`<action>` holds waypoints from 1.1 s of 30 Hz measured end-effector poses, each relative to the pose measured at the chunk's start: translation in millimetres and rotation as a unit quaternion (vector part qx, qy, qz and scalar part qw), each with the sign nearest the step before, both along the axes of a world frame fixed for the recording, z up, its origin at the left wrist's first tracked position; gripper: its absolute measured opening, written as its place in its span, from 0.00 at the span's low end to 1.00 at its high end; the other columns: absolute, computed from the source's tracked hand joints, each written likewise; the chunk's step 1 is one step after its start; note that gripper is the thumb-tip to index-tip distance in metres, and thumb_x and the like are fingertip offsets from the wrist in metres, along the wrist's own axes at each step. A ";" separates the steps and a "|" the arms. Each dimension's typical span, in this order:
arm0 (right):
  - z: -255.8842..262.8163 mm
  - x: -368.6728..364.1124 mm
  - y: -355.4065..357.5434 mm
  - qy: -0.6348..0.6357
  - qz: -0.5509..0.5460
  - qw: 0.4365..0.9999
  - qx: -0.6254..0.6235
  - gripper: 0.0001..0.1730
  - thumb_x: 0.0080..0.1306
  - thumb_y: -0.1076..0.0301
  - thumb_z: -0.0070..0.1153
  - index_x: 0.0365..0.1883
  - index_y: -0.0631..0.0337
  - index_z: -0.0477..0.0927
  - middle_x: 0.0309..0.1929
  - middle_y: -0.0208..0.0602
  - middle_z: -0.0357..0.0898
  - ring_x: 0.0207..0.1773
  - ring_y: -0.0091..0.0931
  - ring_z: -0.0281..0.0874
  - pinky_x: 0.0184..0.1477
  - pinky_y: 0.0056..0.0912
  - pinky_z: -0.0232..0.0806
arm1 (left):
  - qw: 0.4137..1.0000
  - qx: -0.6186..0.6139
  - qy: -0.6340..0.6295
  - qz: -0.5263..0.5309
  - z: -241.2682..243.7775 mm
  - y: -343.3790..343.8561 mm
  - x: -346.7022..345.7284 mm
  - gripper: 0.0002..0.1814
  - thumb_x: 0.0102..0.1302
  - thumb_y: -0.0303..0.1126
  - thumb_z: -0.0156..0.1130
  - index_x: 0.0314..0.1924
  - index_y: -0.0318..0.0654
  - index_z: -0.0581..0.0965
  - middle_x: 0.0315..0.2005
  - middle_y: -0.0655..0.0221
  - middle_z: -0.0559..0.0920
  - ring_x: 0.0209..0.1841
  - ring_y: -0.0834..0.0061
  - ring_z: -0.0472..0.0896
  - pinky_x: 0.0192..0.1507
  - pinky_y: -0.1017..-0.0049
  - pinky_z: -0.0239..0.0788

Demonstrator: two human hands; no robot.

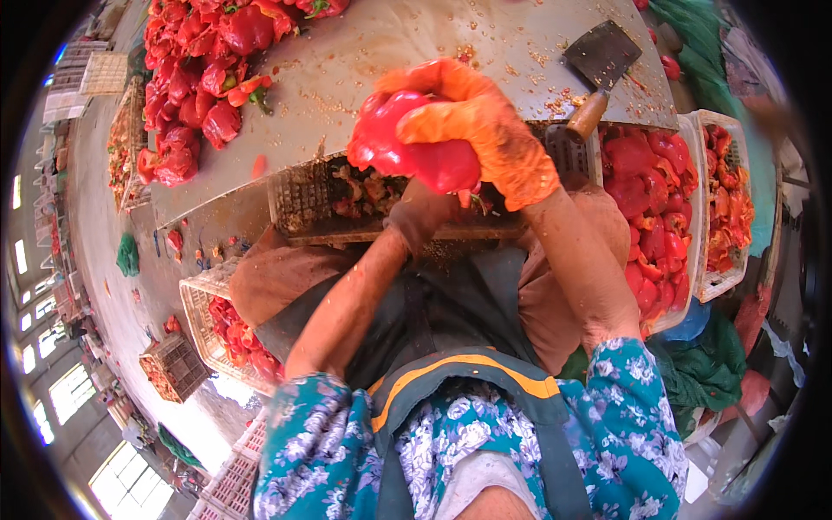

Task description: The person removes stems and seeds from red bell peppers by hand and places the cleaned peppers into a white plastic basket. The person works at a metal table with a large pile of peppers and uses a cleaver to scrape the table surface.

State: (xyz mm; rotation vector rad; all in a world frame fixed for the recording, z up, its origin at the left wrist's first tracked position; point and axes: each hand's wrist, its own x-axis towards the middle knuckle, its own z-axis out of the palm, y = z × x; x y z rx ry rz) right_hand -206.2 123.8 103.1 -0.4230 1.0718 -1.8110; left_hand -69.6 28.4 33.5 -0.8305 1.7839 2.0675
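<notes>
My right hand (484, 127), in an orange rubber glove, grips a large red bell pepper (416, 146) above the near edge of a metal table. Under that pepper is my left hand (426, 211), which looks covered by a dull brownish glove. Its fingers are hidden, so whether it holds anything does not show. Between my knees, below both hands, a crate (302, 198) contains pepper cores and scraps (361, 192). A cleaver (601, 55) with a wooden handle lies on the table to the right, its handle reaching past the edge.
Whole red peppers (195, 84) are heaped on the table's (325, 78) left part, with seeds scattered around. Crates of opened red peppers (650, 214) and torn pieces (725, 214) stand at my right. Another crate (195, 305) is by my left knee. Green netting (702, 364) lies at the right.
</notes>
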 end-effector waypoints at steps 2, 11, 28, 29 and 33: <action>-16.1 -18.3 3.7 -0.080 -0.020 0.992 -0.092 0.16 0.63 0.77 0.63 0.49 0.63 0.80 0.49 0.38 0.82 0.48 0.28 0.81 0.49 0.34 0.78 | 0.999 0.026 0.005 0.034 -10.5 3.7 -2.3 0.12 0.56 0.24 0.64 0.42 0.34 0.80 0.30 0.68 0.83 0.25 0.80 0.77 0.25 0.79 0.67; -7.1 -20.1 6.2 0.006 -0.024 0.999 -0.031 0.23 0.58 0.79 0.61 0.54 0.64 0.79 0.48 0.40 0.81 0.50 0.31 0.80 0.53 0.34 0.73 | 0.962 -0.235 0.120 0.068 -14.0 -44.0 31.0 0.28 0.69 0.37 0.61 0.64 0.30 0.68 0.53 0.59 0.79 0.49 0.69 0.81 0.49 0.70 0.75; 9.8 15.0 -1.6 0.189 0.076 0.978 0.054 0.49 0.41 0.77 0.70 0.66 0.64 0.69 0.61 0.36 0.74 0.63 0.32 0.71 0.67 0.33 0.63 | 0.933 0.234 0.198 0.189 21.7 -36.3 -9.2 0.29 0.47 0.21 0.55 0.54 0.36 0.73 0.42 0.62 0.79 0.39 0.73 0.78 0.36 0.75 0.75; 8.1 14.2 -3.0 0.193 0.061 0.978 0.060 0.49 0.42 0.77 0.70 0.67 0.64 0.68 0.61 0.36 0.74 0.63 0.32 0.71 0.66 0.32 0.64 | 0.939 0.211 0.175 0.209 28.7 -37.9 -9.3 0.28 0.48 0.20 0.53 0.54 0.35 0.72 0.43 0.62 0.79 0.42 0.75 0.78 0.42 0.77 0.75; -9.2 9.3 -4.3 0.193 0.089 0.973 0.090 0.49 0.42 0.75 0.71 0.67 0.63 0.68 0.61 0.37 0.73 0.62 0.30 0.72 0.65 0.31 0.64 | 0.901 0.233 0.248 0.268 25.2 -38.5 -7.0 0.24 0.44 0.20 0.56 0.47 0.34 0.73 0.36 0.65 0.78 0.38 0.75 0.78 0.38 0.74 0.74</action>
